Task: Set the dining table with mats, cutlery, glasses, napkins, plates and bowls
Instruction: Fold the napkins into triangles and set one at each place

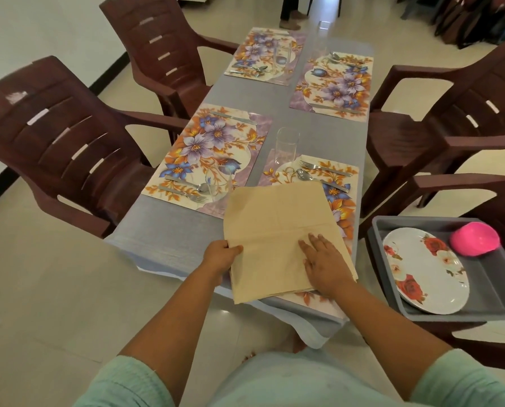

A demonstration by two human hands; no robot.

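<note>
A stack of beige napkins [277, 230] lies over the near right floral mat [340, 207] at the table's near end. My left hand [220, 255] pinches the top napkin's left edge. My right hand [326, 264] rests flat on the stack with straight fingers. Several floral mats cover the grey table [169, 233], such as the near left mat [207, 154], each with a fork, spoon and knife. A clear glass [287, 145] stands at the near right mat's far corner. The other glasses are faint.
A grey tray [486, 286] on a chair at the right holds floral plates [424, 268] and a pink bowl [474, 238] turned upside down. Brown plastic chairs [60, 142] stand along both sides. A person's legs [289, 10] show beyond the far end.
</note>
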